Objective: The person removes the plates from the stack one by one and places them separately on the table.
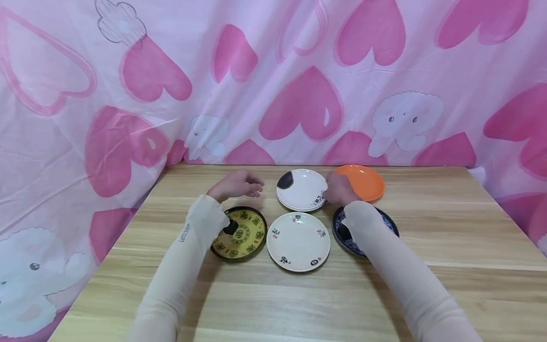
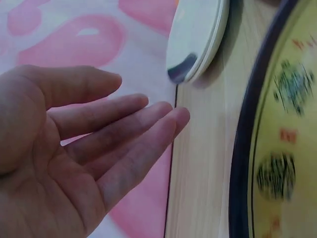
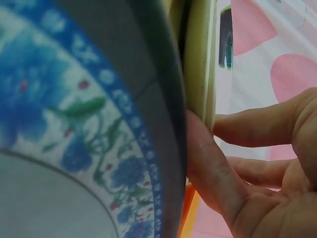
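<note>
My right hand (image 1: 340, 188) pinches the right rim of a white plate (image 1: 302, 187) with a black patch and a small floral print. In the right wrist view, the thumb and a finger of the right hand (image 3: 267, 163) lie on either side of that plate's rim (image 3: 200, 64), which shows a double edge. My left hand (image 1: 239, 185) hovers left of this plate, its fingers loosely extended and holding nothing. Nearest below that hand is a dark-rimmed yellow plate (image 1: 249, 237), partly covered by the sleeve. A blue-patterned plate (image 3: 64, 99) lies under the right forearm, largely hidden in the head view.
A white plate (image 1: 299, 242) with small printed figures sits front centre, between the yellow and blue plates. Behind the right hand lies an orange plate (image 1: 365, 183). All rest on a wooden table (image 1: 273, 308), backed by a pink heart-print cloth (image 1: 299, 104).
</note>
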